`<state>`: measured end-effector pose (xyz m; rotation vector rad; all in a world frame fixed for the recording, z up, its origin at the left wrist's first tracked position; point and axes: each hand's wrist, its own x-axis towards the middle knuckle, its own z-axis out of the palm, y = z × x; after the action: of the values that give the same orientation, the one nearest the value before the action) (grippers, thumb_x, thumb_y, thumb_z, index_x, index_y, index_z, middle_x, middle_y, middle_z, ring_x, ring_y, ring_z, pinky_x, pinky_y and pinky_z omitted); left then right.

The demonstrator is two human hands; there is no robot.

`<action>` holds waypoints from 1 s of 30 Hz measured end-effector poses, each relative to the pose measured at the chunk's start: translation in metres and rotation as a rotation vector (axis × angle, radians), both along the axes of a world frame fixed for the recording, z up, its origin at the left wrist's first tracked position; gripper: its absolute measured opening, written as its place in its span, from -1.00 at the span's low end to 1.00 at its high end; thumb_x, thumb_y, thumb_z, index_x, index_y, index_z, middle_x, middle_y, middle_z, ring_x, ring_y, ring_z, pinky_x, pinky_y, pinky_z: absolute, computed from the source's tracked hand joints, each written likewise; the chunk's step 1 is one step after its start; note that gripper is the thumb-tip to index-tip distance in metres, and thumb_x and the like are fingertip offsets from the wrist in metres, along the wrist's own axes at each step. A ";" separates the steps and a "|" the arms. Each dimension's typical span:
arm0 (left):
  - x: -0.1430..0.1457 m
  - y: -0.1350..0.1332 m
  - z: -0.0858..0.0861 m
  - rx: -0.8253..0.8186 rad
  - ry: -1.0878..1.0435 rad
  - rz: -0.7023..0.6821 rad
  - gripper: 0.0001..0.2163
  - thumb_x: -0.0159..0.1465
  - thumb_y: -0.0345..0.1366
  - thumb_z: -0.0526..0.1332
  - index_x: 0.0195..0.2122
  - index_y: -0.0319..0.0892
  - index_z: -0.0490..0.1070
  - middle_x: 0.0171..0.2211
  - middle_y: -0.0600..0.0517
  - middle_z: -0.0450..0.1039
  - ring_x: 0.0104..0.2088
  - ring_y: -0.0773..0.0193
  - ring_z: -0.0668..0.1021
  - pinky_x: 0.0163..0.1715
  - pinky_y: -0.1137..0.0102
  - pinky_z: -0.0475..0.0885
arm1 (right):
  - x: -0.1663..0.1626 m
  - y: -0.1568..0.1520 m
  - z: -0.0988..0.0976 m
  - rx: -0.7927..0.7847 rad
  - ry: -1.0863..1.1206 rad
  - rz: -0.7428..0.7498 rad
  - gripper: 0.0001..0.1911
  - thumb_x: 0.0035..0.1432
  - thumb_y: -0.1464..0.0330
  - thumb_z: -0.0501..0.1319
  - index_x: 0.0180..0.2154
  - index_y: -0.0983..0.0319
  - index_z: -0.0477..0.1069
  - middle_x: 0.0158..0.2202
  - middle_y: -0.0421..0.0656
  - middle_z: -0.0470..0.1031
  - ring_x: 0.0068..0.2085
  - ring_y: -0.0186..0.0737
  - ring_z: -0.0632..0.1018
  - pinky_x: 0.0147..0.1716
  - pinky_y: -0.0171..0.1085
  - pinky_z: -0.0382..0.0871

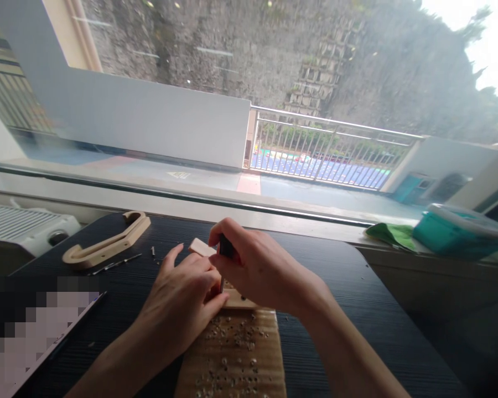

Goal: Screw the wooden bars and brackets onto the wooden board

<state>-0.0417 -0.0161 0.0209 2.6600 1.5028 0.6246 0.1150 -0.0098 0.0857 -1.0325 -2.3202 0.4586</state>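
My right hand [257, 260] is closed round the dark handle of a screwdriver [227, 247], held upright; a short stretch of its thin shaft shows below. Beneath it lies a pale wooden piece [238, 299] with small dark holes, resting on a ridged cardboard sheet [240, 354] full of punctures. My left hand [186, 287] grips the wooden piece, thumb along its near edge and fingers close to the shaft. Another pale wooden end [202, 247] sticks out behind the fingers; I cannot tell whether it is the same piece. The screwdriver's tip is hidden.
On the black table [327, 331] a curved wooden frame [108, 243] lies at the back left, beside a thin dark rod [116, 264] and a small screw [152, 251]. A pixelated flat item is at left. A teal box [460, 232] and green cloth [392, 235] sit by the window.
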 end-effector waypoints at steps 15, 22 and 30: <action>-0.001 -0.001 0.002 -0.006 0.002 -0.021 -0.87 0.12 -0.30 0.19 -0.54 -0.05 0.48 -0.38 0.07 0.54 -0.16 0.12 0.47 0.13 -0.03 -0.03 | -0.001 0.002 -0.004 0.068 0.109 0.033 -0.72 0.14 0.34 0.19 -0.07 0.22 0.39 -0.31 -0.20 0.46 -0.36 -0.40 0.41 -0.33 -0.40 0.24; -0.001 -0.001 0.002 0.006 0.008 -0.029 -0.86 0.12 -0.31 0.16 -0.52 -0.06 0.48 -0.28 0.08 0.54 -0.15 0.14 0.48 0.14 -0.04 -0.02 | 0.005 -0.006 0.003 0.022 0.131 0.095 -0.71 0.15 0.47 0.10 -0.07 0.23 0.42 -0.30 -0.18 0.47 -0.36 -0.41 0.42 -0.32 -0.39 0.26; 0.000 0.000 0.001 0.008 0.024 -0.020 -0.84 0.12 -0.27 0.16 -0.55 -0.05 0.49 -0.33 0.05 0.54 -0.15 0.09 0.48 0.10 -0.04 0.06 | 0.002 -0.001 -0.001 0.068 0.164 0.042 -0.87 0.12 0.34 0.20 -0.27 0.25 0.43 -0.39 -0.24 0.42 -0.41 -0.44 0.36 -0.35 -0.42 0.23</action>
<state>-0.0416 -0.0161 0.0223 2.6946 1.4805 0.6008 0.1173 -0.0104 0.0846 -0.8813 -2.1997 0.4604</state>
